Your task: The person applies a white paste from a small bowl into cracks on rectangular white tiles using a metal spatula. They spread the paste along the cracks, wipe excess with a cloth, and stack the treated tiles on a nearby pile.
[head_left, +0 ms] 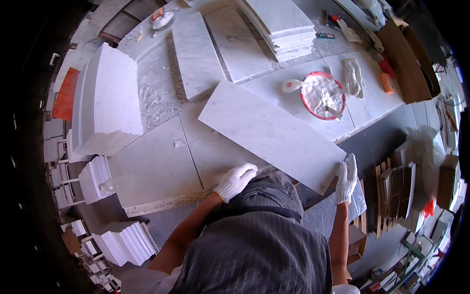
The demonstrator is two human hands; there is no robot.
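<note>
1. Two gloved hands are on one long white marble slab (pixel 271 132), which lies diagonally across the stone worktable (pixel 156 166), its far end up-left and its near end down-right.
2. Left hand (pixel 236 180), white knit glove: palm down on the slab's near long edge, fingers (pixel 247 170) together and flat, curling slightly over the edge. Not a closed grasp; pressing or resting only.
3. Right hand (pixel 346 180), white glove: at the slab's near right corner, fingers (pixel 350 164) pointing up along the short end, touching it. Cannot tell whether the thumb wraps under the stone.
4. Slab sits between the two hands, its near right corner overhanging the table edge.
5. Beyond the slab's far long edge: red-rimmed bowl (pixel 323 94) of white powder or paste, with a white scoop (pixel 293 85) just beside it on the left.
6. Further back: two more marble slabs (pixel 218 49) lying flat side by side, and a stack of white tiles (pixel 286 27) behind them.
7. Left of the table: big stack of white tiles (pixel 110 100) leaning on edge.
8. Spare gloves (pixel 353 76) lie right of the bowl.
</note>
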